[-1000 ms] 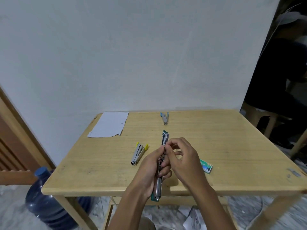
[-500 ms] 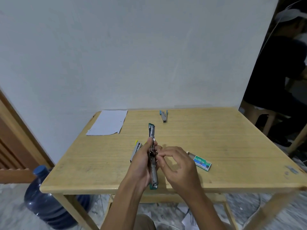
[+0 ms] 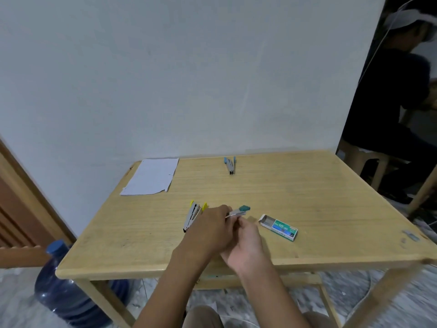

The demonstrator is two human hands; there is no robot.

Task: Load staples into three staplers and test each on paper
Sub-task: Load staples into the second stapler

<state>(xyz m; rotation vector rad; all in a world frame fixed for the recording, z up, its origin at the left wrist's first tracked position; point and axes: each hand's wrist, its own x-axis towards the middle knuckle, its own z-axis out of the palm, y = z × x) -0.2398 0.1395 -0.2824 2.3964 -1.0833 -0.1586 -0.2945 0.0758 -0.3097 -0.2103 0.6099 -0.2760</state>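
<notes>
My left hand [image 3: 208, 230] grips a green stapler [image 3: 241, 210] low over the wooden table [image 3: 307, 197]; only the stapler's green tip and a bit of metal stick out past my fingers. My right hand [image 3: 246, 245] lies against it from the right, fingers curled at the stapler's body. A yellow stapler [image 3: 193, 214] lies just left of my left hand. A blue stapler [image 3: 230, 165] lies near the far edge. An open green box of staples [image 3: 278, 227] sits right of my hands. White paper [image 3: 151, 176] lies at the far left corner.
A blue water jug [image 3: 63, 292] stands on the floor by the table's left front leg. A person in dark clothes sits on a chair [image 3: 402, 110] beyond the table's right side. A white wall backs the table.
The green stapler, held upright and unfolded before, has come down low over the table with its tip pointing right. Both hands closed in around it. The camera view tilted up slightly.
</notes>
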